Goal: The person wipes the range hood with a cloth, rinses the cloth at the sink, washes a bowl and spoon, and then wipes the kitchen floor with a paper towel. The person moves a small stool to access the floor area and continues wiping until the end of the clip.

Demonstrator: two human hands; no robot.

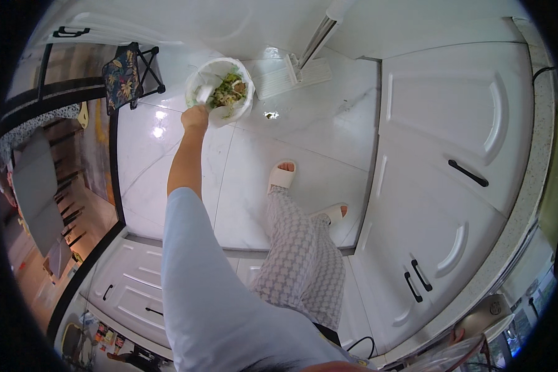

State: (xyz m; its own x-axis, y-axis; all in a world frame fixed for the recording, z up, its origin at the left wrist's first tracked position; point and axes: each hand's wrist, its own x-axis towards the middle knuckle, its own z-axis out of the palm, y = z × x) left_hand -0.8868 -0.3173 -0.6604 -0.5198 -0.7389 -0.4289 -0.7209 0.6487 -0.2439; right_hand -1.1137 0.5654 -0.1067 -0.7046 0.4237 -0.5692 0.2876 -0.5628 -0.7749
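Observation:
My left hand [195,118] reaches forward to the near-left rim of a round white waste bin [249,95] on the floor. Its fingers are closed around a small white object [205,94], too unclear to name, that points into the bin. A pale bag lines the bin, and food scraps [230,91] in green, yellow and brown lie inside. What seem to be fingers of my right hand [457,335] show at the lower right, beside a silver bowl [481,314] on the counter. Most of that hand is hidden, so its grip is unclear.
A white flat-headed mop [294,76] stands right of the bin. Left of it is a folding stool [123,80] with a floral seat. A dark scrap [270,116] lies on the tiles [255,139]. White cabinets [423,153] with black handles line the right side.

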